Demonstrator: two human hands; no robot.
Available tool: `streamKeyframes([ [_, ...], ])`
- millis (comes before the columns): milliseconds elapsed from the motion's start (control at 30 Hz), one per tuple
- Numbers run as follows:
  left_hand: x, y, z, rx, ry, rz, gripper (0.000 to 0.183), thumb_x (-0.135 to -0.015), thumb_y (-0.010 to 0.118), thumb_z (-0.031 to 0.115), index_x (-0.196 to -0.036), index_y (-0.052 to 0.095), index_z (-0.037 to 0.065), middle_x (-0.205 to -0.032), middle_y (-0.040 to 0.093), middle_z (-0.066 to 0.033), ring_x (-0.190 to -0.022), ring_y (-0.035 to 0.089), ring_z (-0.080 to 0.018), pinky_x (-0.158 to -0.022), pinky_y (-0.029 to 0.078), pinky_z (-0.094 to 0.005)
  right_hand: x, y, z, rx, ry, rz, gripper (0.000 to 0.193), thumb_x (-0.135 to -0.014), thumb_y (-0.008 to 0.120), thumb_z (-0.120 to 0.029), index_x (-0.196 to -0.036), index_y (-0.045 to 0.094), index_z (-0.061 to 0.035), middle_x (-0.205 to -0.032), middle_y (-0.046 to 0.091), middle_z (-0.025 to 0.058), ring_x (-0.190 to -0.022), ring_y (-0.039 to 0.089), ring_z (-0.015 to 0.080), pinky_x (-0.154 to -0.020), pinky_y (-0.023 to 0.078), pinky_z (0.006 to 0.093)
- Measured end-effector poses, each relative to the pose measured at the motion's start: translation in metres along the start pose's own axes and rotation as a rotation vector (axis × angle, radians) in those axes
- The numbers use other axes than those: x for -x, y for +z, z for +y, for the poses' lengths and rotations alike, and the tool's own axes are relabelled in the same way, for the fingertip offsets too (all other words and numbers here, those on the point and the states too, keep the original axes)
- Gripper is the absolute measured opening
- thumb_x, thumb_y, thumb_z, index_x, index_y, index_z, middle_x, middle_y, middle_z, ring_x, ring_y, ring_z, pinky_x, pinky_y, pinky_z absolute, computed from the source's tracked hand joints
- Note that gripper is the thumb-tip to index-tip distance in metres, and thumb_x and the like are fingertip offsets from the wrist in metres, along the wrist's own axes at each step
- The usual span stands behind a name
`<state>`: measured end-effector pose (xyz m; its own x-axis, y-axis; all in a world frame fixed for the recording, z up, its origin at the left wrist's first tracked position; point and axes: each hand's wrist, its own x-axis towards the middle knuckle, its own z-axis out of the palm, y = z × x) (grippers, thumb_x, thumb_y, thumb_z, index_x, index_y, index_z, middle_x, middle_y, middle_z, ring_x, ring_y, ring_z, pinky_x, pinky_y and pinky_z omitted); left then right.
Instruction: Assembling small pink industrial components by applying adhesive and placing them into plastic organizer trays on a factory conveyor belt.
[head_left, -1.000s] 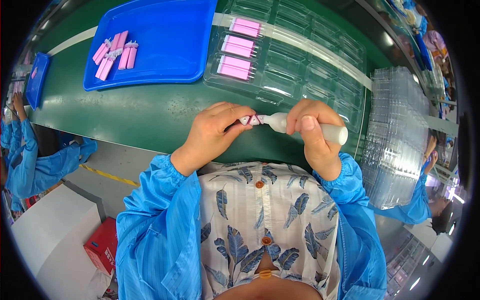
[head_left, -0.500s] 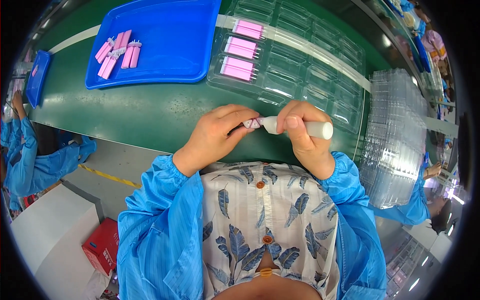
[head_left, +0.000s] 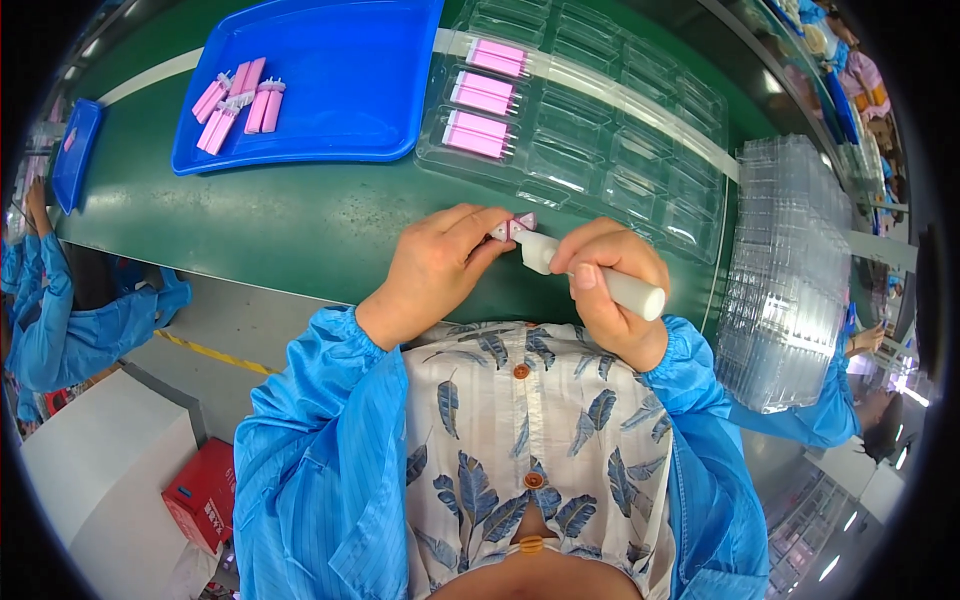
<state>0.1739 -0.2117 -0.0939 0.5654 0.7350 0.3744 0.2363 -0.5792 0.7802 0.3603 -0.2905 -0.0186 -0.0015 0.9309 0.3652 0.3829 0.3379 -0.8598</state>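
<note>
Pink-and-white piece (head_left: pixel 517 226), above the near side of the green table (head_left: pixel 270 225), is pinched by the left hand (head_left: pixel 436 260), while the right hand (head_left: pixel 612 282) grips a white bottle (head_left: pixel 633 292), its tip touching or just beside the piece. Beyond, three pink blocks (head_left: pixel 484 92) lie in the clear tray (head_left: pixel 565 150); far left, loose blocks (head_left: pixel 266 108) in the blue tray (head_left: pixel 335 90) suggest a batch partly done.

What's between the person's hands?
In the head view: a small pink-and-white piece in the left hand, and the front of a white tube the right hand holds.
</note>
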Motion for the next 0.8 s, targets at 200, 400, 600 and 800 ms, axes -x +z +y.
streamKeyframes([
  [200, -0.0008, -0.0011, 0.0009, 0.02, 0.017, 0.005, 0.034, -0.076, 0.078, 0.001, -0.108, 0.068, 0.006, -0.094, 0.07, -0.0111, -0.077, 0.069, -0.0271, -0.064, 0.056, -0.0339, -0.004, 0.0037, 0.001, 0.01, 0.021, -0.022, 0.006, -0.085, 0.063, 0.001, -0.085, 0.058, -0.0019, -0.08, 0.066, 0.0112, -0.067, 0.063, 0.0212, -0.059, 0.05, 0.0308],
  [400, -0.0003, -0.0023, -0.0015, 0.029, 0.02, -0.024, 0.032, -0.08, 0.076, 0.007, -0.11, 0.066, 0.006, -0.093, 0.068, -0.01, -0.079, 0.067, -0.0292, -0.066, 0.055, -0.0366, -0.0101, 0.0067, -0.0034, 0.065, 0.009, -0.063, 0.006, -0.086, 0.062, 0.001, -0.084, 0.058, -0.0019, -0.08, 0.066, 0.0111, -0.067, 0.063, 0.021, -0.059, 0.05, 0.0307],
  [600, 0.001, -0.0035, 0.0028, 0.085, -0.018, 0.006, 0.032, -0.081, 0.075, 0.007, -0.111, 0.066, 0.005, -0.098, 0.068, -0.0112, -0.083, 0.067, -0.0302, -0.068, 0.056, -0.0381, -0.0081, 0.0072, -0.0025, 0.02, 0.056, -0.016, 0.007, -0.087, 0.063, 0.0, -0.083, 0.058, -0.0026, -0.08, 0.066, 0.0102, -0.067, 0.063, 0.0208, -0.06, 0.05, 0.0305],
  [800, 0.0049, -0.005, -0.0004, 0.039, 0.034, -0.005, 0.029, -0.077, 0.077, 0.001, -0.105, 0.067, 0.003, -0.096, 0.069, -0.0121, -0.078, 0.069, -0.0281, -0.065, 0.057, -0.0337, -0.004, 0.0034, -0.0077, 0.062, 0.039, -0.002, 0.008, -0.087, 0.063, 0.0, -0.083, 0.057, -0.0023, -0.079, 0.066, 0.0106, -0.066, 0.063, 0.0202, -0.059, 0.05, 0.0298],
])
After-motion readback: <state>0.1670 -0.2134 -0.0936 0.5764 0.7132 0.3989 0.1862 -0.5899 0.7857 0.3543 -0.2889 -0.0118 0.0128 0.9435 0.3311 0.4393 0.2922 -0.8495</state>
